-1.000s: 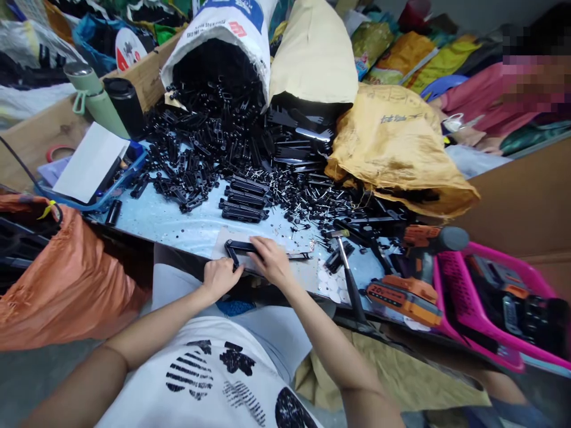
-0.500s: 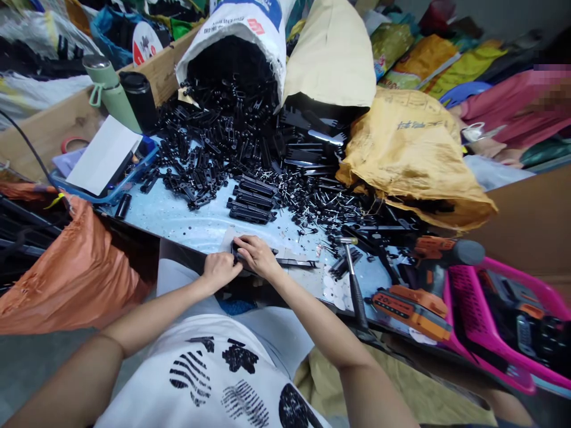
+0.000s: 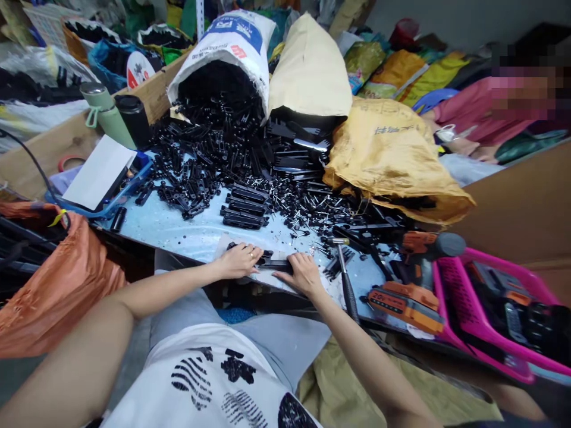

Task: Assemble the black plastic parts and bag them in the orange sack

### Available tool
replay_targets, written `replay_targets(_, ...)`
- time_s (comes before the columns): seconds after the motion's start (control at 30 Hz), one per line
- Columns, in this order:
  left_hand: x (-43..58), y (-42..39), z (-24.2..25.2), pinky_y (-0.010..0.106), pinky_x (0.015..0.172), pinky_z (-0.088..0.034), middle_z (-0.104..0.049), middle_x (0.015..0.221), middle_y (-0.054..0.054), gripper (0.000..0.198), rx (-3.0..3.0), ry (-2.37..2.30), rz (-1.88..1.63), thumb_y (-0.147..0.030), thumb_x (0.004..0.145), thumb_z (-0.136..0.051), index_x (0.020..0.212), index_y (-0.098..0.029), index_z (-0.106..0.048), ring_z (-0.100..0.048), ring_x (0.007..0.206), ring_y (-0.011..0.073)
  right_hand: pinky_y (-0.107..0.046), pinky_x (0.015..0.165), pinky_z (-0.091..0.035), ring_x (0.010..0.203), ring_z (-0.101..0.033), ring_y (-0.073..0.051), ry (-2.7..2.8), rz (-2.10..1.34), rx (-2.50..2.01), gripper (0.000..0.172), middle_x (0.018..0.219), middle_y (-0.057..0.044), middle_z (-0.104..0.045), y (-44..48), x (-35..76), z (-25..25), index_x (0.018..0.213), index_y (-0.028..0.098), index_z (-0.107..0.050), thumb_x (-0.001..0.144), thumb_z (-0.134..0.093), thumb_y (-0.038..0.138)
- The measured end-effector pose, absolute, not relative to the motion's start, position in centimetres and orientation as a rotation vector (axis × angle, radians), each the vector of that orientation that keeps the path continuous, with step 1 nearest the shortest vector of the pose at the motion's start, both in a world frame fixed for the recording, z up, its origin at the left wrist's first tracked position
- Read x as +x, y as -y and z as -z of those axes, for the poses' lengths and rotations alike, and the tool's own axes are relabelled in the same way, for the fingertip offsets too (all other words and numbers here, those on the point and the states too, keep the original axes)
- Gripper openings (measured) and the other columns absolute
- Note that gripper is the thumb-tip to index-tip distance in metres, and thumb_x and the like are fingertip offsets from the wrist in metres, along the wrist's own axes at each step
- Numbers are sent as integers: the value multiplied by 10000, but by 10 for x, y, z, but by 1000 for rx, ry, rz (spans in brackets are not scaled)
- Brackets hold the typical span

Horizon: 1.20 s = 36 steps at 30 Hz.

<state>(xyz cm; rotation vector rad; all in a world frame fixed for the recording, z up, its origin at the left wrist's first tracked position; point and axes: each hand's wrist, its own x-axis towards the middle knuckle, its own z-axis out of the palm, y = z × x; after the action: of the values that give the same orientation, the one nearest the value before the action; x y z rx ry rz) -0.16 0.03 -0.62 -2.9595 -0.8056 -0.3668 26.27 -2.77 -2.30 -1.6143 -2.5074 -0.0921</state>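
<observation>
A long, narrow black tool part (image 3: 277, 264) lies along the table's front edge, partly hidden by my hands. My left hand (image 3: 241, 260) is closed over its left end, fingers on top. My right hand (image 3: 305, 274) grips the right end between thumb and fingers. Behind them, several similar black pieces (image 3: 244, 207) are laid side by side on the light blue tabletop (image 3: 187, 232). Loose silver and black pins (image 3: 303, 208) are scattered to their right. A hammer (image 3: 348, 291) with a black handle rests right of my right hand.
Heaps of black parts (image 3: 191, 172) spill from a white sack (image 3: 223, 47). A cream bag (image 3: 310, 71) and a yellow sack (image 3: 392, 154) stand beside it. An orange cordless drill (image 3: 410, 297) and a pink basket (image 3: 504, 351) are at right. Another person's pink sleeve (image 3: 468, 107) shows beyond.
My hands were together at the part's left end. My right hand has moved right along it to the other end, while my left hand now lies over the left end.
</observation>
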Motion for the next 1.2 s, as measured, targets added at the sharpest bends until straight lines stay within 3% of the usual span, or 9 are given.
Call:
replay_targets(0.07,5,-13,1,338,760,-432,-655,964,164,503,-2982,891,239,-455,905,-441,1175,-47,-555,-600,916,254,-290,660,-369,705,-546,-197,2568,72,-1668,605,711,-100,-603,26,267,22,714,143,-605,791,-410,711)
replay_targets(0.17,5,-25,-2,306,698,-426,-668,775,129,493,-3008,1062,218,-458,938,-349,864,-91,-669,-620,783,217,-249,570,-299,608,-515,-155,2529,-27,-1674,637,633,-75,-582,25,260,11,632,164,-573,798,-347,736)
replay_targets(0.4,-21,-1,-21,280,581,-404,-597,585,70,579,-3141,931,722,-395,965,-199,601,-165,-587,-558,575,156,-253,517,-279,509,-455,-126,2512,-378,-1183,646,544,-26,-507,50,234,-42,585,190,-504,862,-209,694)
replay_targets(0.53,-26,51,-62,283,557,-403,-532,530,49,644,-3360,696,1152,-450,957,-60,605,-187,-531,-507,524,141,-268,510,-314,495,-450,-131,2355,-689,-701,596,505,-6,-447,80,212,-83,608,208,-486,920,-162,600)
replay_targets(0.67,-15,94,-82,286,529,-403,-506,501,39,691,-3410,437,1519,-503,931,22,636,-192,-520,-492,483,132,-285,490,-347,466,-433,-137,2053,-907,-403,587,497,0,-411,108,169,-74,610,231,-434,892,-116,636)
replay_targets(0.8,-3,105,-70,313,611,-461,-588,621,73,774,-3118,533,1839,-583,894,45,823,-178,-611,-569,611,165,-417,696,-459,784,-559,-237,1462,-625,-864,734,812,-92,-526,107,112,-26,895,253,-491,776,38,747)
replay_targets(0.97,-3,72,-35,357,791,-477,-648,937,141,840,-2901,657,1411,-688,852,-35,1222,-131,-544,-602,918,233,-436,898,-432,1111,-508,-232,1491,-460,-1144,455,1171,-118,-506,60,122,1,1165,243,-406,917,-123,499)
replay_targets(1.1,-9,-1,-1,334,721,-468,-646,950,155,745,-2772,974,809,-707,821,-303,1251,-149,-545,-607,847,245,-448,909,-415,1036,-542,-278,1635,-169,-1786,419,1082,-170,-588,41,216,1,1115,152,-513,876,-400,478)
replay_targets(1.2,-6,-51,13,371,794,-446,-616,1033,199,665,-2782,1155,491,-614,853,-394,1257,-103,-530,-567,991,293,-473,764,-453,936,-577,-342,1449,52,-2411,435,969,-228,-609,44,277,2,1082,87,-544,860,-439,445)
